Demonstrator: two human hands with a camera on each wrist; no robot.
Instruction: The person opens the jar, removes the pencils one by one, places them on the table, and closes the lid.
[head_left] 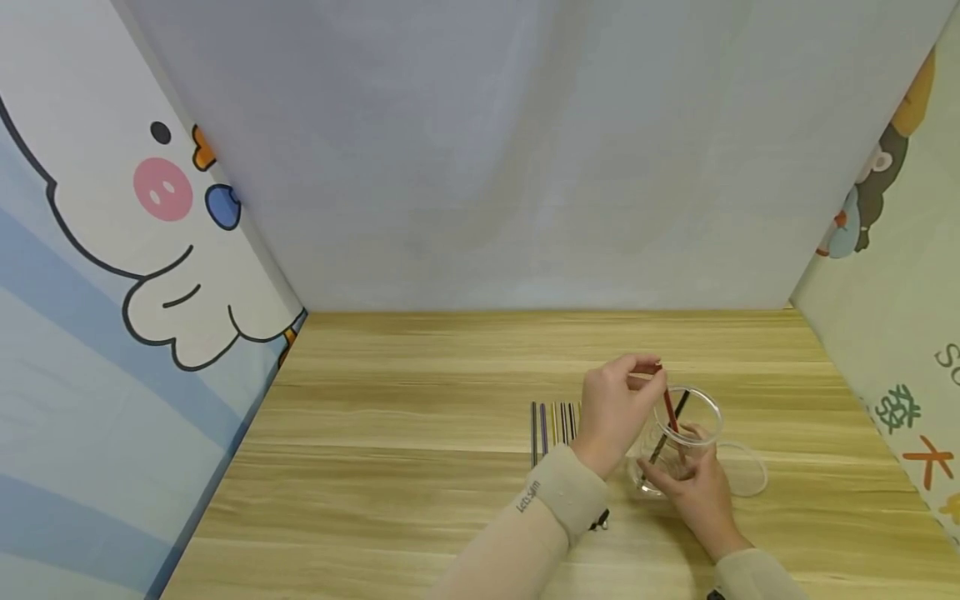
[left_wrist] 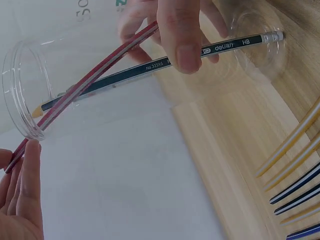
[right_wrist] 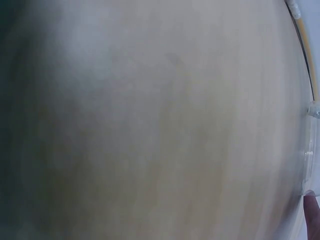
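Note:
My left hand (head_left: 618,408) pinches the upper end of a red striped pencil (head_left: 670,410) at the mouth of a clear jar (head_left: 645,475). The red pencil's lower part is inside the jar. In the left wrist view a dark green HB pencil (left_wrist: 125,75) leans inside it, sharpened tip near the rim, silver end at the bottom. My right hand (head_left: 697,492) grips the jar's side, thumb in front and fingers behind. The right wrist view mostly shows blurred wood, with a fingertip (right_wrist: 312,215) at the jar's edge.
Left of the jar, several pencils (head_left: 543,429) lie in a row on the wooden table (head_left: 390,467), partly hidden by my left arm. A clear round lid (head_left: 765,475) lies right of the jar. Printed panels stand on both sides, a pale wall (head_left: 450,167) behind.

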